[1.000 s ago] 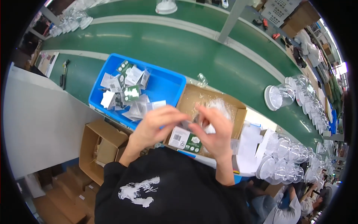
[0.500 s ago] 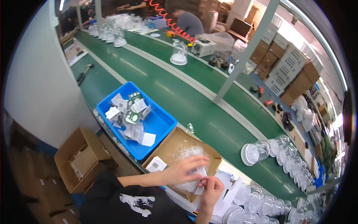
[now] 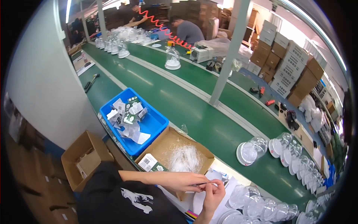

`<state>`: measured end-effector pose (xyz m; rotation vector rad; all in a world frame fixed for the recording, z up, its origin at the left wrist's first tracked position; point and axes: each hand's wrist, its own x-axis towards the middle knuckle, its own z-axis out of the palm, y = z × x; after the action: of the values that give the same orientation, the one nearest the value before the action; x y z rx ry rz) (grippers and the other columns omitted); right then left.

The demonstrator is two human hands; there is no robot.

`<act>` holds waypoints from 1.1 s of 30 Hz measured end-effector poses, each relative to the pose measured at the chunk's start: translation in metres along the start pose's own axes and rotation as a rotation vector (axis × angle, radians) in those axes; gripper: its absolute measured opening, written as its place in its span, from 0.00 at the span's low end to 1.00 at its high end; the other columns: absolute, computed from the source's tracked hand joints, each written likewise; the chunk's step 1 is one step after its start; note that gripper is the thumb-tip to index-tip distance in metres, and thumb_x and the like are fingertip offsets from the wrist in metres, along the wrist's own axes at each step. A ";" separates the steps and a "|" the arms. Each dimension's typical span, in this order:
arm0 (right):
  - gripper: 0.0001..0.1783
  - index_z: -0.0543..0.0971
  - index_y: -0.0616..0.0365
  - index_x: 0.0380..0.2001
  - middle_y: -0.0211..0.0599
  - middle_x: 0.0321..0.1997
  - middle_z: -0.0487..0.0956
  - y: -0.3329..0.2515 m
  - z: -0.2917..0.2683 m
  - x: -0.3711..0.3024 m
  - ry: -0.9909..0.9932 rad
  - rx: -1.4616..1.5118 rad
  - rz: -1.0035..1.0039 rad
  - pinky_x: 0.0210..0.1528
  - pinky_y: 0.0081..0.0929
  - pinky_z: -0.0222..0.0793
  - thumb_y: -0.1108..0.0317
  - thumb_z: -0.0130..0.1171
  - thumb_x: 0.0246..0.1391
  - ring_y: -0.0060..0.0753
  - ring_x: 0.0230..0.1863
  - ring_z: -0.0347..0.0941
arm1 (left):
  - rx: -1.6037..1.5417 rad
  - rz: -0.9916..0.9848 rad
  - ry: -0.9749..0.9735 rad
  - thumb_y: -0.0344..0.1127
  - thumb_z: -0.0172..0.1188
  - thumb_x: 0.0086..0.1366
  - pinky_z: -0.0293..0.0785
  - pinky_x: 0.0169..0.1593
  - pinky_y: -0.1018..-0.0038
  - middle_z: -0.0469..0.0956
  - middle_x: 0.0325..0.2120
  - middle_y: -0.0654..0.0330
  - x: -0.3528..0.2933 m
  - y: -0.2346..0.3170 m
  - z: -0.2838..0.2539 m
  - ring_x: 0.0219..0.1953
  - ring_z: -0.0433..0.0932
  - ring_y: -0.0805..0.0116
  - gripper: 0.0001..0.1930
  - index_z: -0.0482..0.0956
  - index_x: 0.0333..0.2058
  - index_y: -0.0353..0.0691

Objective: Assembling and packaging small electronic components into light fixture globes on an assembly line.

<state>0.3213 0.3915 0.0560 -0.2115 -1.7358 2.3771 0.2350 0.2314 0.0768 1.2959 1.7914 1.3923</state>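
Observation:
My left hand (image 3: 188, 182) and my right hand (image 3: 214, 193) meet over the near edge of a shallow cardboard box (image 3: 206, 149). A thin card (image 3: 200, 183), seen almost edge-on, sits in my left fingers. My right thumb and fingertips are pinched together at its end; whatever they grip is too small to make out. Inside the box lies a tangled heap of thin clear-white plastic strings (image 3: 184, 158). White and green printed cards (image 3: 148, 163) rest in the box's left corner, beside my left forearm.
A blue bin (image 3: 158, 125) holds folded cards and small packets. Clear domes on white bases (image 3: 246, 154) stand in rows at right and on the green bench (image 3: 167, 97). An open carton (image 3: 71, 158) is at lower left. A metal post (image 3: 227, 63) rises from the bench; people work beyond.
My left hand has come out from over the string heap and down to my right hand, uncovering the heap. The view has shifted slightly.

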 end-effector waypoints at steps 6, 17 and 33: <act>0.01 0.73 0.65 0.34 0.44 0.27 0.82 -0.007 -0.017 0.000 0.087 -0.294 -0.079 0.27 0.17 0.72 0.79 0.54 0.58 0.28 0.24 0.79 | 0.033 -0.022 -0.042 0.30 0.56 0.65 0.72 0.48 0.64 0.77 0.42 0.50 0.002 -0.006 -0.007 0.44 0.77 0.53 0.22 0.70 0.58 0.39; 0.08 0.79 0.65 0.36 0.39 0.32 0.82 -0.024 -0.032 0.015 0.078 -0.502 -0.101 0.27 0.17 0.69 0.78 0.62 0.50 0.26 0.30 0.79 | -0.021 -0.093 0.046 0.30 0.56 0.66 0.72 0.35 0.62 0.78 0.28 0.47 0.007 0.001 0.000 0.29 0.78 0.50 0.17 0.73 0.53 0.40; 0.16 0.80 0.66 0.38 0.40 0.35 0.79 -0.007 0.018 -0.009 -0.130 -0.525 -0.123 0.31 0.18 0.72 0.80 0.66 0.41 0.25 0.31 0.76 | -0.052 -0.050 0.149 0.39 0.54 0.68 0.67 0.27 0.62 0.73 0.18 0.49 -0.033 -0.008 -0.019 0.21 0.73 0.49 0.11 0.77 0.32 0.36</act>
<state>0.3266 0.3752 0.0678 -0.0190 -2.3307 1.8449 0.2295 0.1938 0.0711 1.1397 1.8578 1.5321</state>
